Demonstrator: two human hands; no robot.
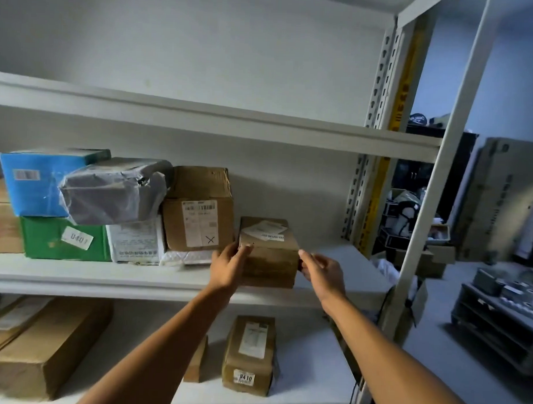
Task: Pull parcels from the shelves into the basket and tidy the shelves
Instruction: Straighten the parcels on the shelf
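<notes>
I stand facing a white metal shelf (178, 277). My left hand (228, 265) presses its fingers against the left face of a small brown cardboard box (269, 256) sitting near the front edge of the middle shelf. My right hand (320, 271) touches the box's right edge, fingers loosely bent; I cannot tell whether this grip has closed on it yet. The basket is not in view. Just left of the box stands a taller brown box (198, 210), with a grey wrapped parcel (114, 190) leaning on its neighbours. My judgement: with such a light hold, the box could slip and drop onto the lower shelf, or my left knuckles could nudge the taller box and unsettle the leaning parcel.
</notes>
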